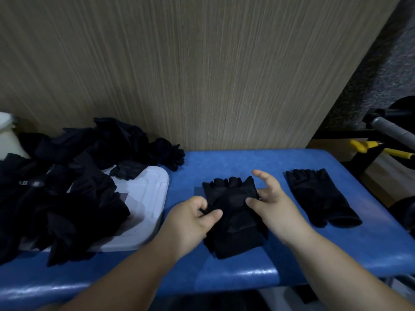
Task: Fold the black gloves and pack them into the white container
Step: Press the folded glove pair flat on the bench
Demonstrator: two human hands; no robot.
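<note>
L hand (188, 223) pinches edge of 1 soft black glove (233, 227) — R hand (278, 209) loose, thumb pressing it.

hands (188, 221) (275, 205): 2 | laid-out gloves (233, 218) (321, 196): 2 | glove pile (67, 176): 1 | white lid (146, 198): 1

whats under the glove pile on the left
The glove pile lies on a flat white lid, on the blue bench. The lid's right part shows; its left part, and anything else beneath, is covered.

Black gloves (233, 212) are laid on a blue table (292, 261) — a white tray (148, 198) beside. The wall (202, 75) is streaked beige-brown — woodgrain.
</note>
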